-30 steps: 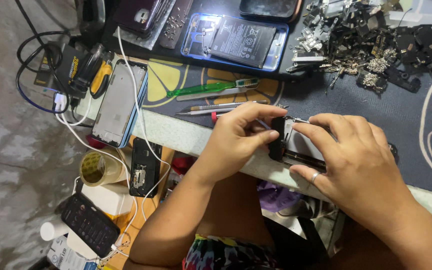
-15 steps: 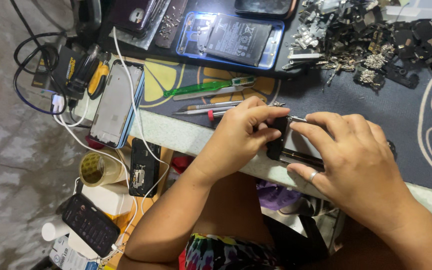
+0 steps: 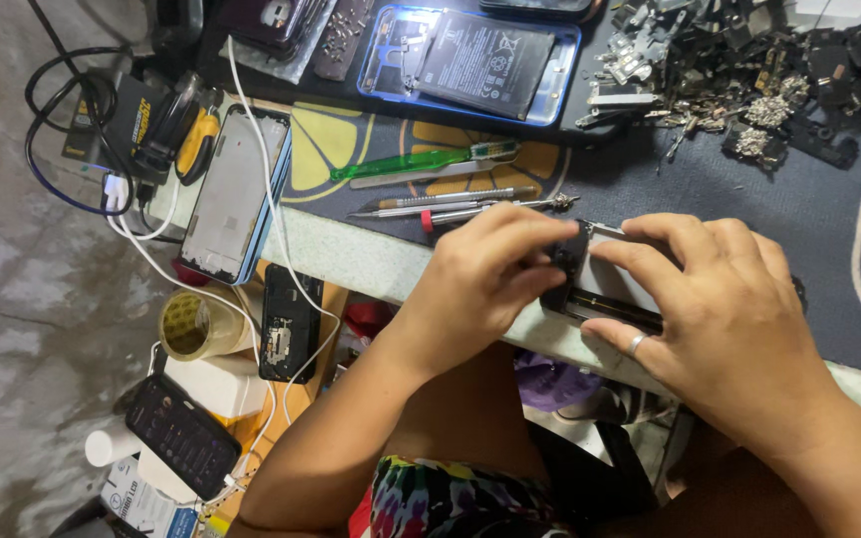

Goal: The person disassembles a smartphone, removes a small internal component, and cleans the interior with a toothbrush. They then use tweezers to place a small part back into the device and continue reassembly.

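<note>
Little shift since earlier — both hands hold the opened phone (image 3: pixel 600 289) at the table (image 3: pixel 371 264) edge: left hand (image 3: pixel 480 284) pinching its left end, right hand (image 3: pixel 729 319) gripping the rest — long axis running left-right.

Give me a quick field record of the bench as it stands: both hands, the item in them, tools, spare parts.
left hand: fingertips pinch the top end of the opened phone
right hand: grips the phone's other end, ring on one finger
tools: green-handled tool, screwdrivers beside the left hand
parts: loose metal scraps, blue-framed phone with exposed battery
surface: dark mat
</note>
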